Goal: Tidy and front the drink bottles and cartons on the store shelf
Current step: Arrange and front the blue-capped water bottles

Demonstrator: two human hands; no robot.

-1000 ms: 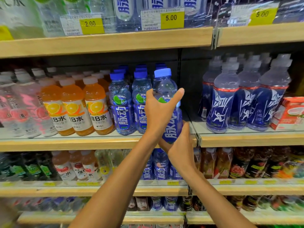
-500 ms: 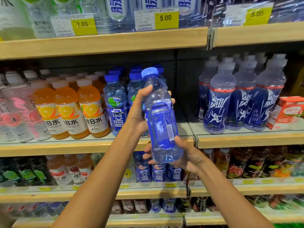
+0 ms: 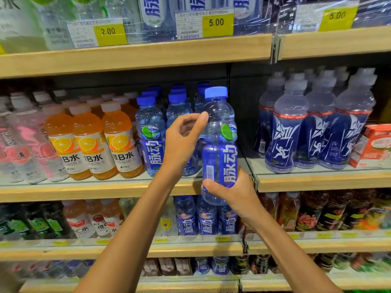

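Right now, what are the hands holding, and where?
The right hand grips the clear plastic bottle with blue cap and label near its base; the left hand only touches its shoulder.

Both forearms raised, right hand (image 3: 231, 192) grips the bottle (image 3: 220, 132) low, left hand (image 3: 182, 142) loosely curled

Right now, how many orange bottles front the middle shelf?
3 orange bottles in front: left, middle, right, beside the blue-capped bottles. More stand behind, mostly hidden.
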